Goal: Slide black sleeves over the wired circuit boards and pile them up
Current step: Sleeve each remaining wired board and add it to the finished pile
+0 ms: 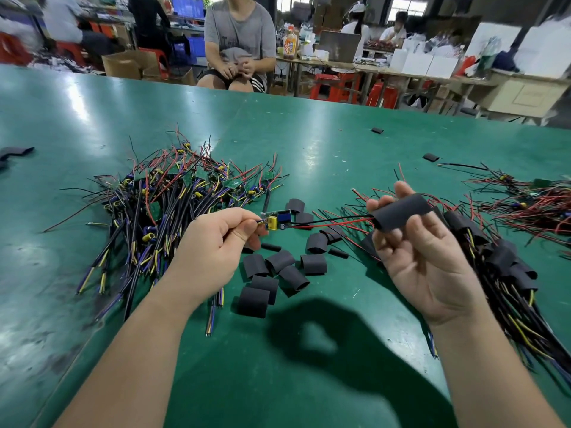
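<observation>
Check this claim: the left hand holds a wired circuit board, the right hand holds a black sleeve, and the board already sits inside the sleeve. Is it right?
Not quite. The head view shows the circuit board in the left hand outside the black sleeve in the right hand; only its red and black wires reach into it.

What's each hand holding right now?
Left hand: pinches the board.
Right hand: grips a sleeve, with the board's wires running into it.
</observation>
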A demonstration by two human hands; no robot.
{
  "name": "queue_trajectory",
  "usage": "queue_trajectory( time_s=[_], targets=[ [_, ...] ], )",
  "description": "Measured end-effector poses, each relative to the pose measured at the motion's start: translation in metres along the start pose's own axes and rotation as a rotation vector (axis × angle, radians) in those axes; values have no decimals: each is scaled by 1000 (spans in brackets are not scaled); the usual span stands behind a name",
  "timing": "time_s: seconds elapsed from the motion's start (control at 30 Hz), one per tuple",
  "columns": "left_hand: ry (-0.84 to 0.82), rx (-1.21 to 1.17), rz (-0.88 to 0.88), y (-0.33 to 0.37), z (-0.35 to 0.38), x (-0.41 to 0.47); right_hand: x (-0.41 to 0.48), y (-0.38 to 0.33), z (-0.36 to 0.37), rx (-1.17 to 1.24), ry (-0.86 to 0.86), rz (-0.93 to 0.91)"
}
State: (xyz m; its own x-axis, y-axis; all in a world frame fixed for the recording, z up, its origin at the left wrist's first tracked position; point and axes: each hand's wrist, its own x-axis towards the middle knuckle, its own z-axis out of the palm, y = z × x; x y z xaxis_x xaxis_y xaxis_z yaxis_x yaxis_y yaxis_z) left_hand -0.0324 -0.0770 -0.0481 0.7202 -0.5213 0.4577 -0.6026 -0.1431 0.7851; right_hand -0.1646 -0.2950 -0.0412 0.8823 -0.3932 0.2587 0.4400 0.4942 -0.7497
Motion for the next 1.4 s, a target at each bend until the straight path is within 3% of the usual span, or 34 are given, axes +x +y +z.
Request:
queue_trajectory(
  time_s=[0.17,0.47,0.67,1.0,1.13,1.3,1.4],
  targets=[
    [0,-18,46,10,14,-5,-3,33,21,0,97,99],
    [-129,-88,31,9,19,-8,-4,39,26,-49,71,95],
    [-253,-70,1,11,16,-9,-5,29,23,-279,38,52],
    [-431,-107,-63,14,11,-11,-7,20,19,-333,-50,144],
    [-423,-41,-73,12,11,-11,-8,19,18,-311,-117,196],
    [-435,-33,-71,12,14,-13,-9,30,23,-479,-94,214],
    [-392,-12,-56,10,13,-12,-10,36,25,-383,-32,216]
  ],
)
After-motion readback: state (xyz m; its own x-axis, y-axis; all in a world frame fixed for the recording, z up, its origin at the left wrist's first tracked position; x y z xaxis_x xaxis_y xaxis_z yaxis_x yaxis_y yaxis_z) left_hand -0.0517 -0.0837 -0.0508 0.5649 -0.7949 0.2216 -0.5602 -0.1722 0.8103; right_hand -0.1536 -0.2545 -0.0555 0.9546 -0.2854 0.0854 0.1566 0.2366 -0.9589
